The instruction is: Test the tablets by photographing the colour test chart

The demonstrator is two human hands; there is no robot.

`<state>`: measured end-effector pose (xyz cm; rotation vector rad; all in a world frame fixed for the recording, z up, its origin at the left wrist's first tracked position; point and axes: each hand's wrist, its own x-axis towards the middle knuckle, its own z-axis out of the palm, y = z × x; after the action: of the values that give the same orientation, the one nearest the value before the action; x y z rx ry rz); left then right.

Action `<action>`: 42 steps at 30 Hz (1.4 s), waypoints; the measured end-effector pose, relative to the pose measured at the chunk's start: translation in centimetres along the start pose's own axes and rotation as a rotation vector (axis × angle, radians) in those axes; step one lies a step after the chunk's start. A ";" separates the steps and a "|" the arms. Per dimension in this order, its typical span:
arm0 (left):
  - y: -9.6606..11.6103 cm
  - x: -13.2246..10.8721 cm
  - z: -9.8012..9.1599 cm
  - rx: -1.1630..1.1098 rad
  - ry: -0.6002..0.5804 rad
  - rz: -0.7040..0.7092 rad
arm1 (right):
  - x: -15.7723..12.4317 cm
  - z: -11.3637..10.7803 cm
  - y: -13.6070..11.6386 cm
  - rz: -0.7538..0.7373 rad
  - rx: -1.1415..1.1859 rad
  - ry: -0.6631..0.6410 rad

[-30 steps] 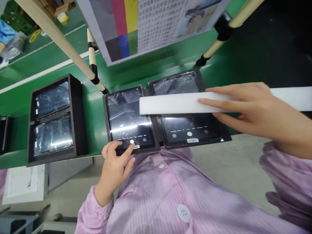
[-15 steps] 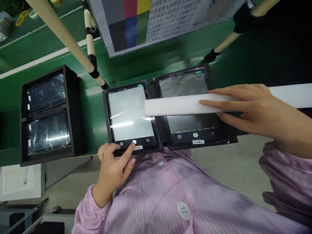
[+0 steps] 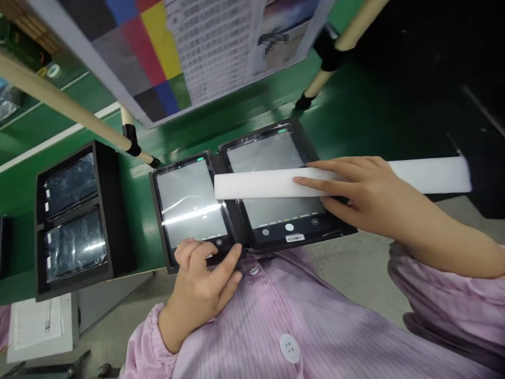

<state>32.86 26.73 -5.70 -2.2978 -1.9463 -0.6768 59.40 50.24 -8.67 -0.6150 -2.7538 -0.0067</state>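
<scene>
Two tablets lie side by side in a black tray (image 3: 163,263) at the near edge of the green bench. The left tablet (image 3: 188,202) and the right tablet (image 3: 272,158) both show a pale camera screen. My left hand (image 3: 203,284) rests at the left tablet's near edge, its forefinger stretched toward the gap between the tablets. My right hand (image 3: 365,192) holds a long white foam strip (image 3: 260,184) that lies across the right tablet and reaches over the left one's edge.
A second black tray (image 3: 114,210) with two dark, film-covered tablets stands to the left. A colour test chart (image 3: 177,47) hangs above on cream pipes (image 3: 71,108). White paper (image 3: 39,326) lies at the lower left. My pink striped coat fills the bottom.
The left tablet's screen went from dark to pale. My left forefinger left the shutter button and slid right to the tray's middle. The view tilted; the foam strip stayed across the right tablet.
</scene>
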 end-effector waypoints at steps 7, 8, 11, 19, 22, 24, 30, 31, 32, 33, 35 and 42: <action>2.6 5.2 2.6 0.060 -0.228 0.162 | -9.4 -2.9 1.0 0.331 -0.139 0.050; 2.9 5.6 2.9 0.058 -0.235 0.173 | -10.6 -3.1 1.1 0.356 -0.152 0.056; 3.7 6.5 3.8 0.047 -0.219 0.186 | -12.7 -3.1 1.1 0.416 -0.144 0.055; 2.7 5.9 2.8 0.083 -0.267 0.166 | -12.9 -2.5 0.3 0.509 -0.095 0.058; 1.0 4.0 0.1 0.125 -0.188 0.117 | -12.6 -2.0 0.6 0.508 -0.091 0.087; 0.2 2.4 -1.2 0.158 -0.126 0.070 | -11.8 -1.1 1.0 0.516 -0.076 0.105; -0.2 -1.9 -1.6 0.224 -0.127 -0.045 | -6.7 2.6 1.8 0.867 -0.045 -0.036; -0.1 -2.3 -1.4 0.228 -0.131 -0.069 | -5.9 3.1 1.7 0.913 -0.037 -0.066; 0.0 -2.6 -1.2 0.229 -0.130 -0.093 | -5.3 3.5 1.5 0.941 -0.032 -0.082; 0.0 -2.9 -0.9 0.226 -0.127 -0.113 | -4.9 3.9 1.3 0.956 -0.030 -0.078; 0.1 -3.3 -0.4 0.215 -0.112 -0.144 | -4.6 4.5 0.8 0.968 -0.016 0.005; -0.4 -3.8 1.1 0.226 -0.124 -0.149 | -5.6 4.0 -2.1 0.861 0.633 0.156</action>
<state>32.39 23.63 -8.12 -2.1238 -2.1393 -0.3089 62.07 46.28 -13.99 -1.4289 -1.9558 0.9083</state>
